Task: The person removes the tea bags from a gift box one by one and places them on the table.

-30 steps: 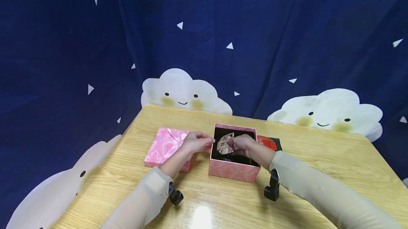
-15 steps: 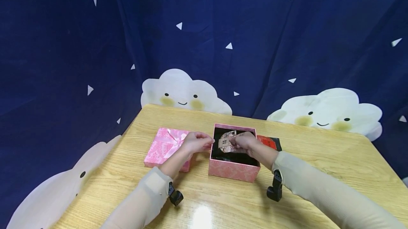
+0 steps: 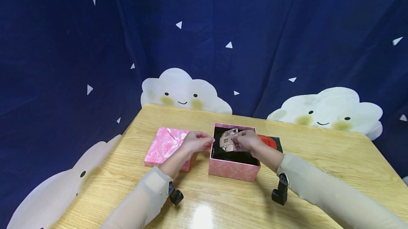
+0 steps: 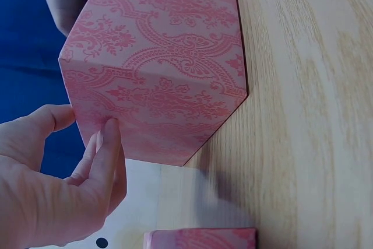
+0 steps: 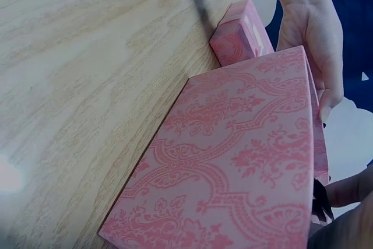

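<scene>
An open pink gift box [image 3: 234, 170] with a damask pattern and a black interior stands on the table. My left hand [image 3: 197, 142] pinches its left wall at the rim; in the left wrist view the thumb is at the edge and the fingertips lie against the outer side. Over the box's opening, my right hand [image 3: 247, 141] holds a small flat packet [image 3: 226, 143] with a floral print and a light label, gripping its right side. In the right wrist view the right hand [image 5: 349, 205] is mostly hidden behind the box wall.
The matching pink lid [image 3: 159, 147] with a ribbon bow lies left of the box, partly behind the left hand. A red and black flat item [image 3: 269, 141] lies right of the box. A dark blue curtain [image 3: 204, 37] hangs behind the wooden table [image 3: 322, 158].
The right hand has lifted slightly, moving a little right and away from me, and the packet has turned flatter to view. The left hand, box and lid stay put.
</scene>
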Action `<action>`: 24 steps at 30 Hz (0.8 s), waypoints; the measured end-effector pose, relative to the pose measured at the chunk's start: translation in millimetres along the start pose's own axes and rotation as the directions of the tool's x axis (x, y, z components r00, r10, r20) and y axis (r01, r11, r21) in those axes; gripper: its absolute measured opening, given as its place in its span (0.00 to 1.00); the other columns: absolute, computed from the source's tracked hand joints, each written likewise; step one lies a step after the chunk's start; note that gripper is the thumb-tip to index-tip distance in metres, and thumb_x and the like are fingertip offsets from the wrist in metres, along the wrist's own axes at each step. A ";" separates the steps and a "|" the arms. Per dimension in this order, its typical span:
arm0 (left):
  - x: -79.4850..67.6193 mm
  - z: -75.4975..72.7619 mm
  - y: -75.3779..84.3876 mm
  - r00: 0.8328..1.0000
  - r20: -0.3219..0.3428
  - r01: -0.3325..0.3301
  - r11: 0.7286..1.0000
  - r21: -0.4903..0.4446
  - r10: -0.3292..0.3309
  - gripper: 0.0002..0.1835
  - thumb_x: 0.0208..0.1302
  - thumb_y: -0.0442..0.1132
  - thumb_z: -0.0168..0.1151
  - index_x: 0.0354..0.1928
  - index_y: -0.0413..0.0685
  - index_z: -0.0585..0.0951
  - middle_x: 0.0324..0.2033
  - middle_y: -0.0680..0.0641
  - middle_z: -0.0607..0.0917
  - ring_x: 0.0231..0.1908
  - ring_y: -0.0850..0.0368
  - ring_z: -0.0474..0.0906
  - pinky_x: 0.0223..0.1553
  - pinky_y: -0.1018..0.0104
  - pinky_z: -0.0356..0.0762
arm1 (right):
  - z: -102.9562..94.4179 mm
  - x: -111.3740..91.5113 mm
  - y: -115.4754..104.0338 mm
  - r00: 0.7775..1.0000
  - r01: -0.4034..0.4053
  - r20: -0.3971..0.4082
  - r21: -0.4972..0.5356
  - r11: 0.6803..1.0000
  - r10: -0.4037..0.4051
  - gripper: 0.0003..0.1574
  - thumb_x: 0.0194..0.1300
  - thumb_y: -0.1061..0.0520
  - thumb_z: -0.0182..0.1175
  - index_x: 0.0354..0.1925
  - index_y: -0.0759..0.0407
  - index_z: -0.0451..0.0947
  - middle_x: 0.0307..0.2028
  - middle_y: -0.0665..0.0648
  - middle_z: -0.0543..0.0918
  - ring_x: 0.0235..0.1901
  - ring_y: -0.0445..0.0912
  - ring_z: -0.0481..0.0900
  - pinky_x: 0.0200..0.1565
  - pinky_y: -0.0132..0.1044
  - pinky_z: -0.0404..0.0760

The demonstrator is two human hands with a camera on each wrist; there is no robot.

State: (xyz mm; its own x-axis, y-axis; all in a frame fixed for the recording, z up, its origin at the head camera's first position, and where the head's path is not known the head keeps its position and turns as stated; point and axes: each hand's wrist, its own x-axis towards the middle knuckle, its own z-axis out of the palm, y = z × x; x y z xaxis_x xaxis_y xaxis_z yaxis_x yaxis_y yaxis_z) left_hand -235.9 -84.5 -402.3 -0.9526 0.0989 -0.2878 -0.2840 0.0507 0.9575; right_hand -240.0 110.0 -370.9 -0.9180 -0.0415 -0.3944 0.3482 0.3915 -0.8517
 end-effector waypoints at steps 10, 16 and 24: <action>1.8 0.8 0.4 1.000 0.002 -0.008 1.000 0.004 0.008 0.10 0.57 0.32 0.64 0.40 0.34 0.80 0.29 0.47 0.86 0.28 0.63 0.82 0.44 0.62 0.87 | -15.4 -12.5 -3.0 1.000 0.027 -0.004 -0.018 0.999 -0.027 0.15 0.66 0.61 0.57 0.46 0.72 0.72 0.25 0.49 0.75 0.22 0.35 0.74 0.24 0.23 0.81; 1.2 1.0 -0.1 1.000 0.008 -0.014 1.000 -0.013 0.014 0.09 0.58 0.30 0.62 0.40 0.32 0.80 0.30 0.45 0.86 0.28 0.63 0.82 0.50 0.56 0.85 | -29.2 -17.1 -3.1 0.997 0.038 0.066 0.052 0.998 -0.041 0.09 0.66 0.62 0.56 0.42 0.69 0.72 0.22 0.46 0.76 0.21 0.33 0.74 0.25 0.22 0.81; -0.9 1.8 0.6 1.000 -0.001 -0.008 1.000 -0.025 0.008 0.09 0.59 0.30 0.62 0.40 0.32 0.79 0.35 0.40 0.87 0.31 0.61 0.83 0.44 0.62 0.88 | -46.7 -20.9 -5.0 0.983 -0.006 0.185 0.154 0.988 -0.023 0.05 0.67 0.62 0.55 0.32 0.58 0.74 0.21 0.44 0.78 0.22 0.32 0.75 0.27 0.21 0.80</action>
State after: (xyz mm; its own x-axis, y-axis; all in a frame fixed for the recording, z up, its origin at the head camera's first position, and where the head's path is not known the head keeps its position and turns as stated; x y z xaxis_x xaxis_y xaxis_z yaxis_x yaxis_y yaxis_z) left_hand -235.0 -82.7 -401.5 -0.9549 0.0988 -0.2800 -0.2789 0.0249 0.9600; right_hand -231.4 151.8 -342.3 -0.8748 -0.2194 -0.4319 0.3788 0.2458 -0.8922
